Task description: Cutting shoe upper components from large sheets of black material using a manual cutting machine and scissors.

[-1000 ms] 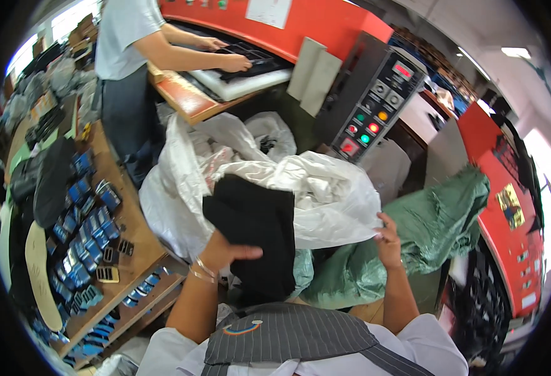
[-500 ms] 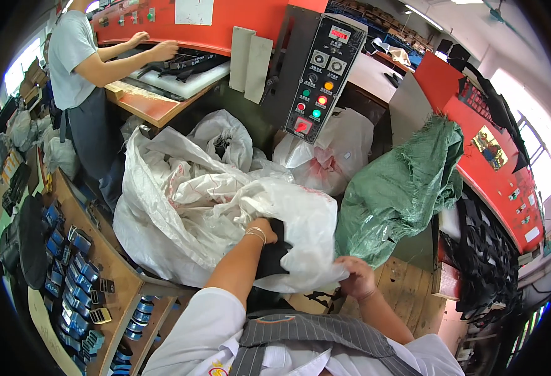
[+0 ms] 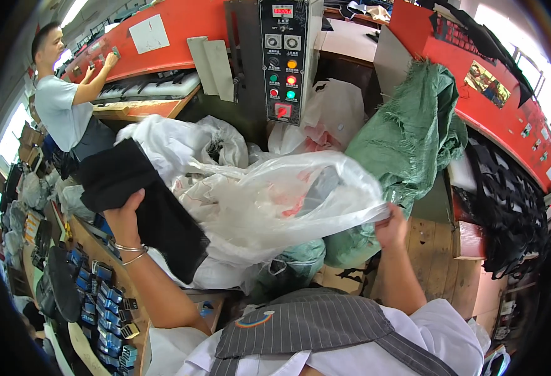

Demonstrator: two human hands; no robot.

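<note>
My left hand (image 3: 125, 216) is closed on a folded piece of black fabric (image 3: 156, 210), raised at the left in front of the white sacks. The cloth is dark and flat, with one long end hanging down to the right. My right hand (image 3: 391, 229) pinches the edge of a clear plastic bag (image 3: 269, 200) and stretches it out to the right. Through the bag's thin side show reddish marks and a greyish patch. Behind and under it lies a large white sack (image 3: 162, 141), partly covered by the bag.
A green woven sack (image 3: 400, 138) leans at the right, beside a control box (image 3: 285, 69) with lit buttons. Black straps (image 3: 501, 200) hang by a red machine. At the left, a co-worker (image 3: 68, 100) stands by another red machine; blue metal parts (image 3: 106, 313) line a wooden bench.
My left hand has come out of the bag with the black fabric and moved up and left. My right hand has risen to the right, pulling the bag's edge. The co-worker now reaches toward the machine's front.
</note>
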